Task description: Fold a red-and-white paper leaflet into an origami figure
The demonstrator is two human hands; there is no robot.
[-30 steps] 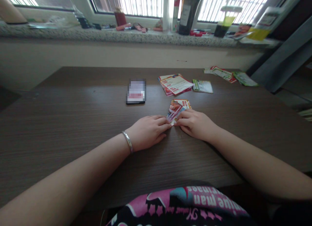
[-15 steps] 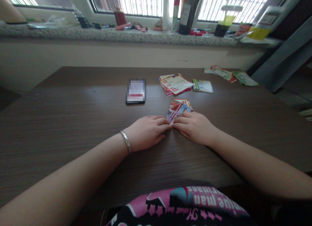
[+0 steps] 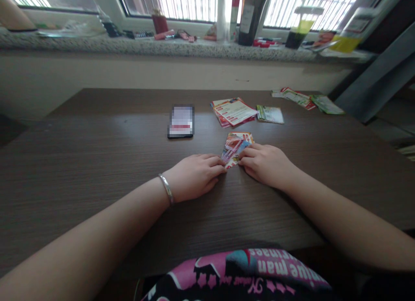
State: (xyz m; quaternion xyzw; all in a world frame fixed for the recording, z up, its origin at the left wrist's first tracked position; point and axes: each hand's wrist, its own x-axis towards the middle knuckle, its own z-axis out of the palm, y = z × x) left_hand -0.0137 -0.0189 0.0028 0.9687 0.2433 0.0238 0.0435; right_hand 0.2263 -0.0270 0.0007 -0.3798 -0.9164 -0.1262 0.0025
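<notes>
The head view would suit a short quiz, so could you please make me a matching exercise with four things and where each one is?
Things
1. Silver bracelet
2. Colourful paper
3. Phone
4. Small green-edged stack

Places
A. Directly right of the larger red-edged stack
B. Touched by the left hand and the right hand
C. Left of the larger red-edged stack
D. Around the left wrist

Right pairs: 1-D, 2-B, 3-C, 4-A
</notes>
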